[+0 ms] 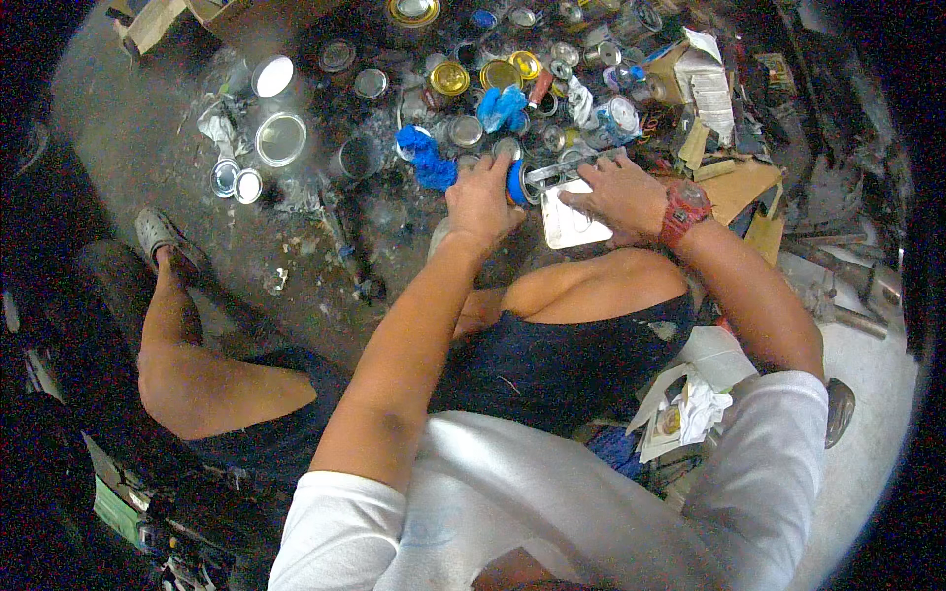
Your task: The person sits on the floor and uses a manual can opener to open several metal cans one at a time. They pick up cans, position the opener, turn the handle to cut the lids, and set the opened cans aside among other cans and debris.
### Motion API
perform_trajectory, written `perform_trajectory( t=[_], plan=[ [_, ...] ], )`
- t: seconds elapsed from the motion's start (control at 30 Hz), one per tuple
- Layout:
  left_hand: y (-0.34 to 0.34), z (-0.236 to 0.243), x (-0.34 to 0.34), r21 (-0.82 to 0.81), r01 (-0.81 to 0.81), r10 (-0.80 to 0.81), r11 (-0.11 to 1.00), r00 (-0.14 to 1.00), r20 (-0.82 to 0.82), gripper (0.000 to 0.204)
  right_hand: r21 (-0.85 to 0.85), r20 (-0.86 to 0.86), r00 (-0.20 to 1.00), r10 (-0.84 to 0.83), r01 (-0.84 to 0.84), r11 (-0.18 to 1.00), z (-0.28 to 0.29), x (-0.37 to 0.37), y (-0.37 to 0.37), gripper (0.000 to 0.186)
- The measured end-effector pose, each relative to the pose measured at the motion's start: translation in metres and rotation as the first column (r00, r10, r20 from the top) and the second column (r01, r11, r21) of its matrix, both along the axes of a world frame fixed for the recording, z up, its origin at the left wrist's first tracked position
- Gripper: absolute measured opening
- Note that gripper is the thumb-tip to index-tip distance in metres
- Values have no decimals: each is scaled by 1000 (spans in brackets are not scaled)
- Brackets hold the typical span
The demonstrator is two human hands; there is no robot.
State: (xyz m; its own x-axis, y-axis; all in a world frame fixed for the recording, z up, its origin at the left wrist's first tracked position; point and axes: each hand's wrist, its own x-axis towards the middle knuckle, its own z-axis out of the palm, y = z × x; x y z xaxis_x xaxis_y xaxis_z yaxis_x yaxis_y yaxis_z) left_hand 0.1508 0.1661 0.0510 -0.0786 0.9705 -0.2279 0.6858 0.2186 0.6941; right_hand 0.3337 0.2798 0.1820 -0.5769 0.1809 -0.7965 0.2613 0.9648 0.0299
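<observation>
shirt (532, 473), blue can (516, 183) between left and right fingers (480, 173)

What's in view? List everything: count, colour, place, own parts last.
Tin: one, silvery white, under the right hand
Blue can: one, blue and silver, against the left hand
Crumpled wads: two, bright blue, above the hands
Gold lids: at least four, top middle
Jars and cans: many, uncountable, mostly silver or clear, top middle
Round containers: at least four, white or silver, upper left
Cardboard: several, brown, right
Crumpled paper: white, lower right
Sandal: one, grey, left
Watch: one, red, right wrist
Hands: two, bare, centre; left hand, right hand
</observation>
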Motion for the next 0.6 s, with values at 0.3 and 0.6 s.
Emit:
perform_trajectory(
  t=[0.3, 0.6],
  plan=[
    [16, 12, 10, -48, -21, 30, 999, 981, 192, 86, 158, -403, 912, -74, 149, 976, -1, 69, -20, 53],
    [-7, 9, -12, 189, -138, 32, 972, 880, 475, 84, 126, -308, 788, -534, 590, 798, -53, 134, -54, 83]
  ],
)
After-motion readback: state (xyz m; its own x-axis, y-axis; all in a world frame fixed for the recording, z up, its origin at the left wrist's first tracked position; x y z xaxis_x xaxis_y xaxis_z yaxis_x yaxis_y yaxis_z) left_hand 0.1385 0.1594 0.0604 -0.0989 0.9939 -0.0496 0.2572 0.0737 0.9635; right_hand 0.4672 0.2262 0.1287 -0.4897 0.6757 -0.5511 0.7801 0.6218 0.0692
